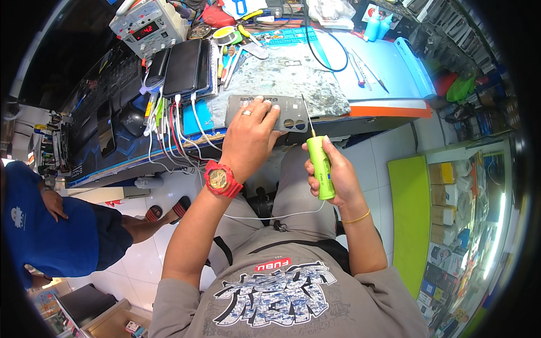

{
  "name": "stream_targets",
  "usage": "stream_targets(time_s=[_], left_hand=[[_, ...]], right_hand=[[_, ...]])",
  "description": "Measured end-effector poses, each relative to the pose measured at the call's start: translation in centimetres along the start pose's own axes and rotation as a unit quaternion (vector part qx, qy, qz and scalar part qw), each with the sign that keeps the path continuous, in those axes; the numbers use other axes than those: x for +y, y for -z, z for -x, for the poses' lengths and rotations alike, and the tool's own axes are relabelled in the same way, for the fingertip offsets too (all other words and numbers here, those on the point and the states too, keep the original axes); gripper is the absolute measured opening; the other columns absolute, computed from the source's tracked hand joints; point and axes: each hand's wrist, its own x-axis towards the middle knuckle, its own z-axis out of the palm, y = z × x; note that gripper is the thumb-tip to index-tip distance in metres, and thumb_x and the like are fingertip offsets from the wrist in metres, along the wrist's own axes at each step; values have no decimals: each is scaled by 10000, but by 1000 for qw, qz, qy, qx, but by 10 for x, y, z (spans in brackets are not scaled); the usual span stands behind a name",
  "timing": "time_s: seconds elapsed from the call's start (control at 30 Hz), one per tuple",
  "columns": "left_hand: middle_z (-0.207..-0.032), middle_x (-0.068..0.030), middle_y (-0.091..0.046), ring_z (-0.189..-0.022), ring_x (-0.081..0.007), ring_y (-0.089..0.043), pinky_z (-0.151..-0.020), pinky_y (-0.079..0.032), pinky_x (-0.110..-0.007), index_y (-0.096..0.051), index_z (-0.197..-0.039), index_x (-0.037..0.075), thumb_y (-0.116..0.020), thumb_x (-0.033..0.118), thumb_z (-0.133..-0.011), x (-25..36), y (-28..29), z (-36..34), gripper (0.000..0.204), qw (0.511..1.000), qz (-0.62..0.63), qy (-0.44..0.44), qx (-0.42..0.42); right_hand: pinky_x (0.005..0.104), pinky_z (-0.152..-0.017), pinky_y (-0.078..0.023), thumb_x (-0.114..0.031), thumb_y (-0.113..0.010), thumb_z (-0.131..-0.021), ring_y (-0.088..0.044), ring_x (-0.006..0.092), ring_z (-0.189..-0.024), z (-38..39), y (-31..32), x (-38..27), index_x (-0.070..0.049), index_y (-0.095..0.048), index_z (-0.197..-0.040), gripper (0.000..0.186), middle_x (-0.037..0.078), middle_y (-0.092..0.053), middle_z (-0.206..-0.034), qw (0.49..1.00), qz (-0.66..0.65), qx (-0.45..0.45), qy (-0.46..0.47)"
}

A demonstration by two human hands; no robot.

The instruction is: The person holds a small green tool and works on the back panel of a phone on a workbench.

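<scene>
My left hand (252,130) wears a ring and a red watch (223,179). Its fingers press on top of a flat grey phone-shaped panel (293,106) with round camera openings at its right end, and the thumb is at the near edge. The panel lies at the bench's front edge. In my right hand (341,177) is a bright green-handled corded tool (320,169) with a long thin metal tip (308,115). The tip points up and away, just beside the panel's right end. A white cord (276,218) leads from the handle's lower end across my lap.
A stained grey work mat (304,73) covers the bench middle, with a blue mat (394,76) to its right. Left stand stacked dark devices (183,67), charging cables (179,121) and a power supply (149,28). A glass display case (473,219) is at the right; another person (53,219) is at the left.
</scene>
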Motion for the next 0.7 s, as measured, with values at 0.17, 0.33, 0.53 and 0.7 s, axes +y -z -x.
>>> stream_targets(time_s=[0.17,0.33,0.53,0.7], left_hand=[[-1282,-182,-668,-1305,-395,-605,-1124,-480,-509,-692,-1261,1,-812,147,-852,0,-1,1,451,1000,3,-1,5],[-1290,-186,-668,-1313,-397,-599,-1125,-480,-510,-690,-1258,-6,-811,140,-850,-1,-1,0,450,1000,9,-2,-1],[-1302,-190,-669,-1320,-397,-601,-1130,-480,-511,-694,-1199,-15,-811,129,-841,-1,3,1,403,1000,16,7,-6],[-1303,-190,-674,-1324,-391,-602,-1136,-478,-512,-693,-1166,-14,-811,111,-821,-1,3,0,385,1000,18,6,-4]], right_hand=[[300,-431,-512,-537,-432,-1120,-598,137,-503,0,-5,4,-53,-585,-1272,530,48,-603,-778,1000,1,-10,-19],[298,-432,-512,-537,-429,-1120,-600,138,-507,0,-3,2,-54,-578,-1267,526,48,-601,-778,1000,-10,-9,-5],[298,-433,-516,-532,-437,-1120,-603,137,-514,7,-17,-1,-50,-570,-1257,518,49,-601,-777,1000,26,-3,1],[300,-435,-519,-528,-445,-1120,-607,139,-519,-3,-26,8,-50,-568,-1254,511,48,-603,-777,999,18,-21,-31]])
